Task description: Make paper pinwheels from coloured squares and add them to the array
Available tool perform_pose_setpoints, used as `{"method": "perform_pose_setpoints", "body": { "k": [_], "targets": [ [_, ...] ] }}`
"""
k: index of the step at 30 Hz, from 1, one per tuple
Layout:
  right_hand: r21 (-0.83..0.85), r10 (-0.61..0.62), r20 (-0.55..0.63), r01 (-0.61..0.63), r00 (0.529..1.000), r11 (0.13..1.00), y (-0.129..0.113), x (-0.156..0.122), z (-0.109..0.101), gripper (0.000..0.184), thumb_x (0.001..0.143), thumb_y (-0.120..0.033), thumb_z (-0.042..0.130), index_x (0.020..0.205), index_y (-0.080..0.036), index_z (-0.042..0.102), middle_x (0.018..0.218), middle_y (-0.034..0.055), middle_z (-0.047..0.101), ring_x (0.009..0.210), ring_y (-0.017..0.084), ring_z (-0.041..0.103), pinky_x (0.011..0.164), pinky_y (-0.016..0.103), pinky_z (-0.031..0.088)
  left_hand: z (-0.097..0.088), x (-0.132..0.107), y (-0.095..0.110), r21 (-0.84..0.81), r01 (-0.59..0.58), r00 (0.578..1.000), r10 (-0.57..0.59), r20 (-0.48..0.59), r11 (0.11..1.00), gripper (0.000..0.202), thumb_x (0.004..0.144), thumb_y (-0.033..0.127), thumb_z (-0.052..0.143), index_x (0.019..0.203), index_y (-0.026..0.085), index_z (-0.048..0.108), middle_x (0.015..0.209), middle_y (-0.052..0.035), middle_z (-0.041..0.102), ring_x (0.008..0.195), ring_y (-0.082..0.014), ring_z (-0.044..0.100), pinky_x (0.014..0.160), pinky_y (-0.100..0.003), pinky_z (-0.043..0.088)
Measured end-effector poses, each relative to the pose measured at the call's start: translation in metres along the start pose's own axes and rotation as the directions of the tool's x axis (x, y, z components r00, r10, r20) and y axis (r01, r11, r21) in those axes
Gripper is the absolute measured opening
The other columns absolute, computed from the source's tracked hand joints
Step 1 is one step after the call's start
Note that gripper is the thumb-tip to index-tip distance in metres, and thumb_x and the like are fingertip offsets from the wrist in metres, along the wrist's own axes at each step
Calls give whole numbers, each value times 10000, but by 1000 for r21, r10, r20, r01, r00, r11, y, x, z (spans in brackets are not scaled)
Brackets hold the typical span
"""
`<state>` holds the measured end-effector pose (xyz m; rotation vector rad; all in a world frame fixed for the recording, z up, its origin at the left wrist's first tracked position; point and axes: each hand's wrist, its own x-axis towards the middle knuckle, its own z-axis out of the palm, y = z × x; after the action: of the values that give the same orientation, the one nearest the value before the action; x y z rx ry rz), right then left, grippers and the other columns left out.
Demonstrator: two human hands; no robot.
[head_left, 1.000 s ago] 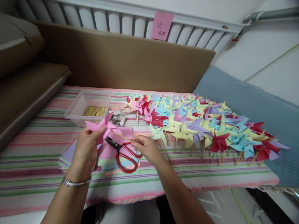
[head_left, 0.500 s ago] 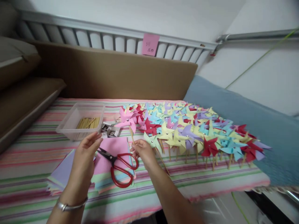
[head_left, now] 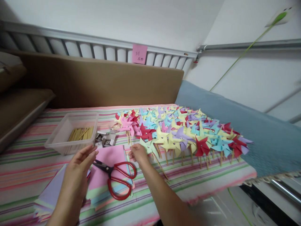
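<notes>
My left hand (head_left: pixel 78 168) hovers open, fingers stretched, over a stack of coloured paper squares (head_left: pixel 110 157), close to a clear plastic box (head_left: pixel 53 142). My right hand (head_left: pixel 137 153) has its fingers curled at the lower end of a pink pinwheel's stick. The pink pinwheel (head_left: pixel 125 124) lies at the left edge of a large pile of paper pinwheels (head_left: pixel 178 128). Red-handled scissors (head_left: pixel 117 180) lie on the paper between my hands.
The plastic box holds wooden sticks (head_left: pixel 81 133). A small box of metal pins (head_left: pixel 105 139) sits beside it. All rests on a striped cloth (head_left: pixel 199 177). A cardboard sheet (head_left: pixel 105 81) stands behind, a blue mat (head_left: pixel 235 119) to the right.
My left hand let go of the pink pinwheel and opened. My right hand carried it by the stick to the left edge of the pile and laid it there.
</notes>
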<state>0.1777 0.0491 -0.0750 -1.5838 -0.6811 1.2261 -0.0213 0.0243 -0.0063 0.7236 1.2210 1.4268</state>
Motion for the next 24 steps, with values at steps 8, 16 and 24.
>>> {"method": "perform_pose_setpoints", "body": {
  "k": [8, 16, 24],
  "targets": [
    [-64, -3, -75, -2, 997, 998, 5, 10, 4, 80, 805, -142, 522, 764, -197, 481, 426, -77, 532, 326, 96, 511, 330, 170, 303, -3, 1, -2, 44, -8, 999, 7, 32, 999, 418, 535, 292, 825, 923, 214, 689, 992, -33, 705, 958, -179, 624, 909, -302, 440],
    [-100, 10, -78, -18, 997, 995, 5, 10, 4, 94, 812, -130, 515, 764, -200, 475, 417, -74, 531, 328, 104, 523, 335, 183, 308, -4, -1, 1, 16, 34, 999, -35, 27, 999, 442, 503, 320, 842, 901, 208, 687, 951, -31, 707, 941, -181, 622, 910, -318, 431],
    [-112, 20, -62, -27, 998, 993, 2, 6, 1, 77, 823, -125, 498, 802, -196, 478, 417, -71, 530, 348, 108, 534, 326, 179, 287, -4, 1, 0, 32, 51, 997, -53, 53, 998, 451, 528, 330, 837, 934, 214, 680, 985, -35, 705, 969, -177, 610, 943, -320, 405]
  ]
}}
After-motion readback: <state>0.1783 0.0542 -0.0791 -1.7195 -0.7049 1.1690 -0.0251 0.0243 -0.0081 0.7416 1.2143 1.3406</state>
